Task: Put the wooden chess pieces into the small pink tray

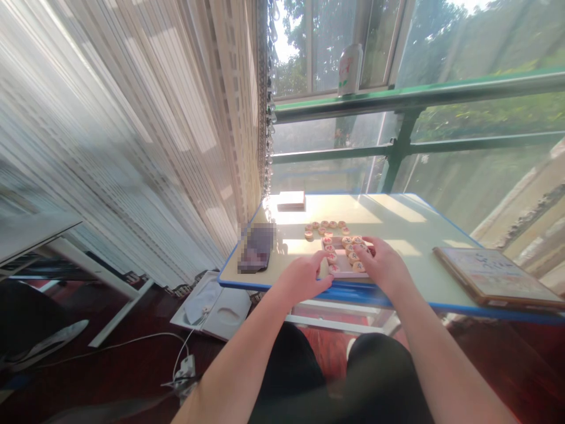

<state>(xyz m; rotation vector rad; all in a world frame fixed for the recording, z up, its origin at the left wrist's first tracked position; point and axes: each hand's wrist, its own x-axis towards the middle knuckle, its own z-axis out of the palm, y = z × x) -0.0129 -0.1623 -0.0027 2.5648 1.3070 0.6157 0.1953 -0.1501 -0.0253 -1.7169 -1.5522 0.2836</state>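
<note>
Sitting low against the near edge of a pale table (410, 224) with a blue rim, just beyond two dark-clad knees: a shallow tray (343, 273) packed with round wooden discs (353, 241) marked in red. Curled loosely at the tray's left side, the left hand (304, 277), with thumb and forefinger stretched to the near-left corner and touching either the tray or the disc closest to it; cannot tell which, nor make out any pinch between the two. Laid over the tray's right half, the right hand (383, 263), fingers bent down with the tips on the discs; too small and blurred to tell a hold from a mere touch. Lined up loose on the tabletop just behind the tray, a short row of further discs (324, 226). Lying well apart at the table's right end, a framed board (494, 275) overhanging the rim. Set near the far-left corner, a small flat box (291, 200); nearer on the left, a blurred dark object (256, 247). Standing upright on the window ledge above, a white bottle (350, 69); hanging along the left, a pale pleated curtain (145, 135).
</note>
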